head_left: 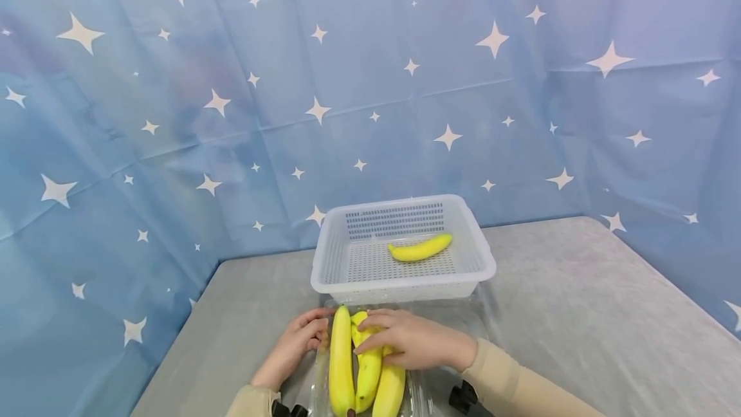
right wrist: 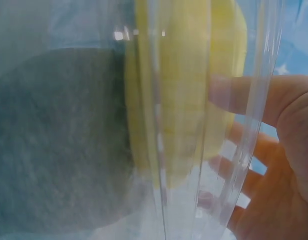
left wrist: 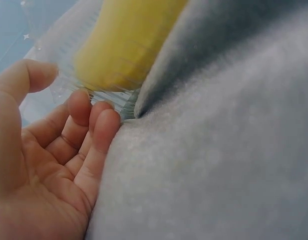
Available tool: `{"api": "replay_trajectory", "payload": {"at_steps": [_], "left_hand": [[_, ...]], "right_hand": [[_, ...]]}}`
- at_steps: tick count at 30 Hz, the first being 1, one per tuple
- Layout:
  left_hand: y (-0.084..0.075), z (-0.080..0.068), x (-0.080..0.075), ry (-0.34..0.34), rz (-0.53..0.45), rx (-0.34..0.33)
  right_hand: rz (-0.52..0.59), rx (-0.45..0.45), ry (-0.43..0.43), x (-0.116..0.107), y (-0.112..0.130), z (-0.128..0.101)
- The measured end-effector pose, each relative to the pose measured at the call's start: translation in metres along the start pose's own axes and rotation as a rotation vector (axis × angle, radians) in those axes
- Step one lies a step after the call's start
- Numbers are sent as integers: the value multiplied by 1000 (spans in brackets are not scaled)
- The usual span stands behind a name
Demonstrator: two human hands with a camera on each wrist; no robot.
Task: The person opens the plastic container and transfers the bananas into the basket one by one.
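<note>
In the head view, a clear plastic container [head_left: 425,398] at the table's near edge holds a long yellow banana [head_left: 341,365], a middle banana [head_left: 368,375] and a right banana [head_left: 390,394]. My left hand [head_left: 298,344] holds the container's left side; the left wrist view shows curled fingers [left wrist: 105,125] against its ribbed wall, the thumb apart from them. From the right, my right hand [head_left: 413,338] reaches over the bananas, fingers and thumb bent around the middle one. The right wrist view shows the thumb [right wrist: 238,95] partly behind clear plastic.
Behind the container stands a white perforated basket [head_left: 399,287] with one banana [head_left: 420,249] lying in it. The table [head_left: 556,295] has a grey cloth surface. A blue star-patterned curtain [head_left: 370,82] hangs along its back and sides.
</note>
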State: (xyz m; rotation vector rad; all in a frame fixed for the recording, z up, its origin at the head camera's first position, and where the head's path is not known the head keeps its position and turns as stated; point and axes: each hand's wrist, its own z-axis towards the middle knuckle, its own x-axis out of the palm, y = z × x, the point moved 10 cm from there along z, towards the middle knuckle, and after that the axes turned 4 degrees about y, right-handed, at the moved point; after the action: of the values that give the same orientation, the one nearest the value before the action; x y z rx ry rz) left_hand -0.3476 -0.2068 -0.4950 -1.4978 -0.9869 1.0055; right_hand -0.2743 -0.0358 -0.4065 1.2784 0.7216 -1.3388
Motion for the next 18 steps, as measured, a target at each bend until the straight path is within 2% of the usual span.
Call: {"api": "replay_trajectory", "payload": {"at_steps": [12,18], "left_hand": [[3,0,-1,-9,-13,-15],[2,3,-1,-6,-13,-7]], "right_hand": [[-4,37,18,0,3,-1],[-76,40,22,0,2,-2]]}}
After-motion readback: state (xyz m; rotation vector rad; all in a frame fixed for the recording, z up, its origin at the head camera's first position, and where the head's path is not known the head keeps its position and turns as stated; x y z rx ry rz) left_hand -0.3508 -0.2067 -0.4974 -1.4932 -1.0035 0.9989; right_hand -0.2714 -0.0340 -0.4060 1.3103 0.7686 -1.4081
